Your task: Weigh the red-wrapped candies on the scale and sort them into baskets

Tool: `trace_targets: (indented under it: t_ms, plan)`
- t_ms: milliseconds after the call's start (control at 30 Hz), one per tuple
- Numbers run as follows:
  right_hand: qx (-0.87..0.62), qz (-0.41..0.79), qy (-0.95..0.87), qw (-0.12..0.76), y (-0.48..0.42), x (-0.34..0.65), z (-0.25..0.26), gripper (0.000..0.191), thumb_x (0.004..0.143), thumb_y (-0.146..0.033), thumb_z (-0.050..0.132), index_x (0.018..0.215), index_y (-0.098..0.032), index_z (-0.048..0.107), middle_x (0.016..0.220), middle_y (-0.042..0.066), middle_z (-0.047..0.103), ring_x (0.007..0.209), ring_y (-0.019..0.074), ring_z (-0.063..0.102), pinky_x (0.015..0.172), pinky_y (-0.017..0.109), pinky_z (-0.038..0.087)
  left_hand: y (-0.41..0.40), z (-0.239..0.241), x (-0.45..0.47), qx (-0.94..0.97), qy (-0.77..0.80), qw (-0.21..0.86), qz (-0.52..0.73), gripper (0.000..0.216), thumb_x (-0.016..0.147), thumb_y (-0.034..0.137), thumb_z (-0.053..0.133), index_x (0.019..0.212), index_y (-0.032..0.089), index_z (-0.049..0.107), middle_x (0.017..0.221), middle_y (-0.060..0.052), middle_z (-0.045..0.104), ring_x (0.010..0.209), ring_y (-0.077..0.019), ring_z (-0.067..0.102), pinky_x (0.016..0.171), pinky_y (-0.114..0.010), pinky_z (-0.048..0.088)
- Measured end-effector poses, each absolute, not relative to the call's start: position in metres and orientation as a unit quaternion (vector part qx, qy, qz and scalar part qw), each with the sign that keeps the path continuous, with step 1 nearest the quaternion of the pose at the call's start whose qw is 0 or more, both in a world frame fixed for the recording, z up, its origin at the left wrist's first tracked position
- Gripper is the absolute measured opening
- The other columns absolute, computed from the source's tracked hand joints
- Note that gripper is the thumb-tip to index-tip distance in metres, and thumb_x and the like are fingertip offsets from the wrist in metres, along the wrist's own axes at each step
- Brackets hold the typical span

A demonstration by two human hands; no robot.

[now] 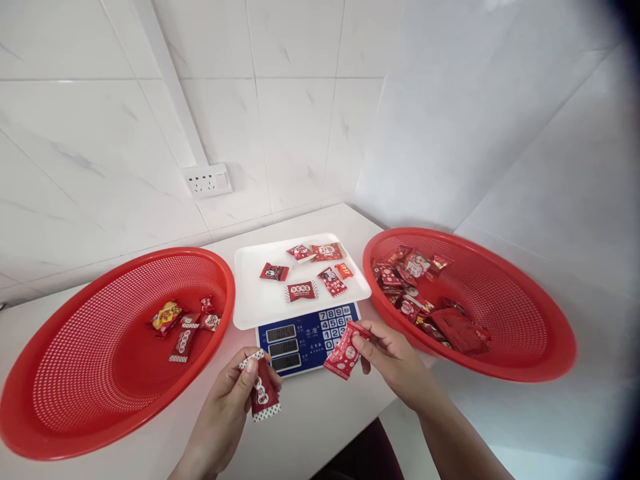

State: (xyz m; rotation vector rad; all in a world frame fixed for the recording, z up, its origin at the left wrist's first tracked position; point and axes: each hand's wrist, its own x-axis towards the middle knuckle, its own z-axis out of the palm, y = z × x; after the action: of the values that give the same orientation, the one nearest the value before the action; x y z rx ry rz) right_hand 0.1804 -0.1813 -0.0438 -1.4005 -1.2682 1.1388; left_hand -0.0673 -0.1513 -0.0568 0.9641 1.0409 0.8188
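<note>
Between thumb and fingers, my left hand pinches a dark red wrapped candy with dotted white ends, in front of the scale. My right hand grips a brighter red candy packet with white print, which covers part of the keypad. Behind both hands is a blue digital scale with lit-grey displays and number keys. On its white tray lie several red wrapped candies, among them one with dotted ends and a small orange-red one.
At the left stands a red perforated basket with several candies and a yellow packet. A second red basket at the right holds many red packets. A tiled wall with a socket rises behind the white table.
</note>
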Motion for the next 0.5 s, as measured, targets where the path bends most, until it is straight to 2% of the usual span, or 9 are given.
trace_targets:
  t_ms: [133, 267, 367, 500]
  plan:
    - [-0.568, 0.461, -0.512, 0.450, -0.1829, 0.1795, -0.0420, 0.031, 0.083, -0.048, 0.051, 0.083, -0.018, 0.058, 0.068, -0.001, 0.052, 0.056, 0.0094, 0.048, 0.052, 0.024, 0.044, -0.1510, -0.0555, -0.0681, 0.459, 0.452, 0.674, 0.361, 0.031, 0.080, 0.050, 0.057, 0.079, 0.019, 0.058, 0.082, -0.004, 0.065, 0.074, -0.0148, 0.055, 0.068, -0.027, 0.042]
    - [-0.568, 0.461, -0.512, 0.450, -0.1848, 0.1791, -0.0417, 0.032, 0.083, -0.049, 0.051, 0.085, -0.018, 0.059, 0.069, -0.001, 0.052, 0.057, 0.0093, 0.047, 0.052, 0.023, 0.045, -0.1515, -0.0566, -0.0716, 0.486, 0.435, 0.657, 0.378, 0.028, 0.079, 0.047, 0.059, 0.075, 0.020, 0.059, 0.080, -0.002, 0.065, 0.077, -0.0150, 0.056, 0.077, -0.029, 0.042]
    - [-0.571, 0.459, -0.510, 0.451, -0.1853, 0.1781, -0.0419, 0.032, 0.082, -0.049, 0.051, 0.084, -0.018, 0.059, 0.069, -0.001, 0.052, 0.056, 0.0092, 0.047, 0.052, 0.024, 0.045, -0.1527, -0.0586, -0.0735, 0.496, 0.430, 0.649, 0.383, 0.029, 0.079, 0.048, 0.060, 0.072, 0.019, 0.059, 0.075, -0.001, 0.064, 0.074, -0.0141, 0.055, 0.073, -0.027, 0.043]
    - [-0.569, 0.457, -0.509, 0.456, -0.1847, 0.1766, -0.0418, 0.032, 0.082, -0.049, 0.052, 0.085, -0.018, 0.059, 0.069, -0.001, 0.053, 0.057, 0.0095, 0.048, 0.052, 0.024, 0.045, -0.1536, -0.0590, -0.0726, 0.498, 0.430, 0.643, 0.393, 0.033, 0.080, 0.050, 0.056, 0.069, 0.019, 0.056, 0.060, 0.001, 0.057, 0.058, -0.0110, 0.050, 0.057, -0.023, 0.039]
